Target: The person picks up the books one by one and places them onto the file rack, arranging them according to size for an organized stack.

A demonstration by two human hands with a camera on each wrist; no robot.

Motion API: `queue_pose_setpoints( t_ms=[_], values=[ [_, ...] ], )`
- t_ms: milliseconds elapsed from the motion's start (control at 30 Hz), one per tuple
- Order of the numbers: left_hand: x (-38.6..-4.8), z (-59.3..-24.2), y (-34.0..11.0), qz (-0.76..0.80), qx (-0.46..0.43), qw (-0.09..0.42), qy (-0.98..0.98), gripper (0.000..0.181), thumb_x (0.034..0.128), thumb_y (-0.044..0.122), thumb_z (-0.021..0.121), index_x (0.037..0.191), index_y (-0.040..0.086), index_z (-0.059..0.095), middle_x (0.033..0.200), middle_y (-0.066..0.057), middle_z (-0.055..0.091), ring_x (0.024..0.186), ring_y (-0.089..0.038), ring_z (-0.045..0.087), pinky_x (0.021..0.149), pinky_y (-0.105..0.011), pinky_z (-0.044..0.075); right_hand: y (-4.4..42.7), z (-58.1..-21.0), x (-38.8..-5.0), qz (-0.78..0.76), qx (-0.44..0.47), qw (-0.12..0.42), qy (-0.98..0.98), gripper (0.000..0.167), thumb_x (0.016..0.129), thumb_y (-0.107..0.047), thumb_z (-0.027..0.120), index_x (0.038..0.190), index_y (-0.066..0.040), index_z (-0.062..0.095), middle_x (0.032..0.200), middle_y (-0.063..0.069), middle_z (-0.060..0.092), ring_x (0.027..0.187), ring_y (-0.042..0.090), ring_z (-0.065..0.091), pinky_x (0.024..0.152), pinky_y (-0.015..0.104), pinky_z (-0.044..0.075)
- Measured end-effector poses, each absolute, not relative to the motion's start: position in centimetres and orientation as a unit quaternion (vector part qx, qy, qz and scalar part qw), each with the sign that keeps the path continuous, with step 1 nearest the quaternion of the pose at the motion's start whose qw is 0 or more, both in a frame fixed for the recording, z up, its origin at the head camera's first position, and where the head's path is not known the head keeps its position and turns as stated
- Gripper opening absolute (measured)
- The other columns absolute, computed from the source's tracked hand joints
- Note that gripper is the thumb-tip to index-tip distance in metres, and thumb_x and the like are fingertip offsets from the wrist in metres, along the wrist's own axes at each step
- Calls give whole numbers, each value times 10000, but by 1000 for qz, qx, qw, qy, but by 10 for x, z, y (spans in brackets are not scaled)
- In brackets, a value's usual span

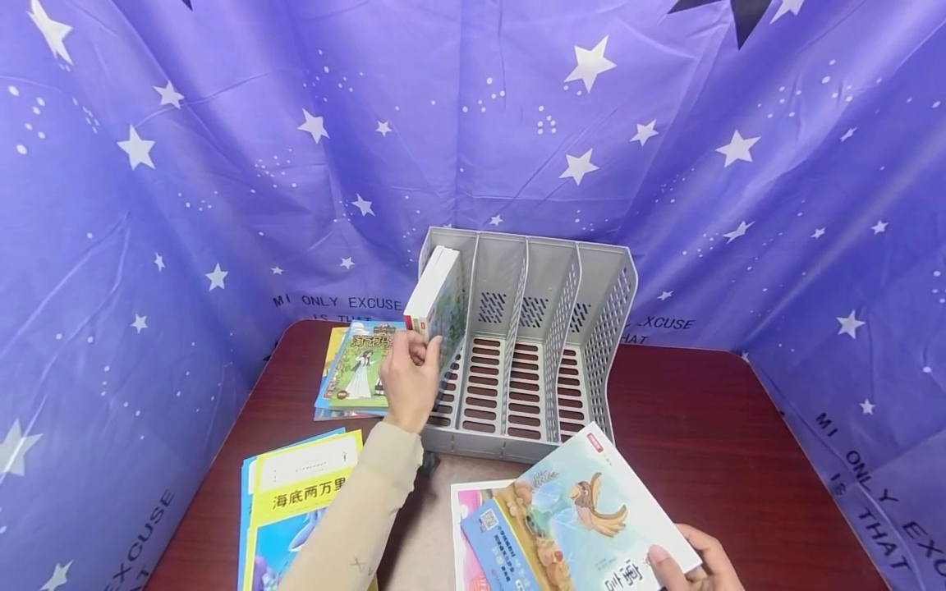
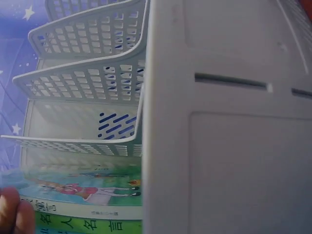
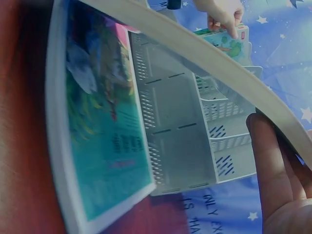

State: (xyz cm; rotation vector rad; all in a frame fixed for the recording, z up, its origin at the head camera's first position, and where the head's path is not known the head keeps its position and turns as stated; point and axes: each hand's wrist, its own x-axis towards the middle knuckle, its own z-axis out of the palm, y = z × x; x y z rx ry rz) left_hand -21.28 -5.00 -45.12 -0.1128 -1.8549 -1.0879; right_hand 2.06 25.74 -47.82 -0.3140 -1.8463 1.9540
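A grey file rack with upright dividers stands on the table. In its leftmost compartment a few books stand upright, spines toward me. My left hand grips them by their near edge, thumb against the right-hand cover. The left wrist view shows a green-spined book by the fingertips. My right hand holds a picture book with a bird on its cover, thumb on top; its fingers lie underneath in the right wrist view. Under that book, a pink-covered book partly shows.
Left of the rack lies a stack of books, with a green-covered one on top. Nearer, a yellow-covered book tops another pile, partly behind my left sleeve. A purple starred curtain surrounds the dark red table.
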Motion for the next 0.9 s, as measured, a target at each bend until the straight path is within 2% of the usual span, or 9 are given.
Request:
queue_pose_setpoints(
  t_ms=[200,333,433,567,633,800,900],
  values=[
    [-202,-449,-53,-488,-77,431,-755,209,874,107,753,857,37,557,652,-47,608,533,-150,570,512,-263,479,263,-467,15,700,-90,205,-679,435,894,202,541,1128,-159,609,751,-17,730,561,127,703,423,336,542],
    [-191,-442,-54,-513,-95,393,-757,194,875,99,748,840,37,567,644,-49,615,528,-130,566,494,-231,478,263,-458,9,700,-96,215,-674,392,854,234,568,1115,-54,624,764,-4,741,595,123,715,461,305,559],
    [-180,-436,-52,-537,-101,349,-761,166,872,81,745,834,50,587,657,-46,632,553,-102,567,511,-211,490,261,-452,6,694,-102,224,-676,384,828,248,585,1093,-26,634,748,-7,742,583,109,710,453,265,549],
    [-162,-428,-47,-586,-125,266,-755,110,870,64,745,871,57,635,709,-46,654,603,-81,561,555,-193,499,260,-445,2,691,-75,235,-679,400,811,274,572,1078,-17,639,733,1,739,570,98,705,441,236,536],
    [-154,-425,-43,-608,-149,217,-749,97,870,77,749,920,52,669,757,-56,668,642,-86,571,588,-202,517,260,-442,-1,694,-50,241,-677,396,803,291,560,1083,20,629,748,17,740,583,99,707,458,234,543],
    [-138,-421,-34,-616,-231,93,-748,261,879,119,743,1118,35,680,934,-108,686,812,-133,643,764,-269,578,257,-425,-5,664,-39,222,-713,341,814,278,567,1115,117,568,780,-26,743,620,92,715,515,245,568],
    [-131,-417,-30,-603,-277,39,-747,357,902,142,719,1230,33,633,1047,-117,679,916,-197,665,863,-308,568,255,-413,-7,627,-41,201,-752,319,825,245,595,1117,122,553,768,-78,737,622,74,710,539,233,570]
  ],
)
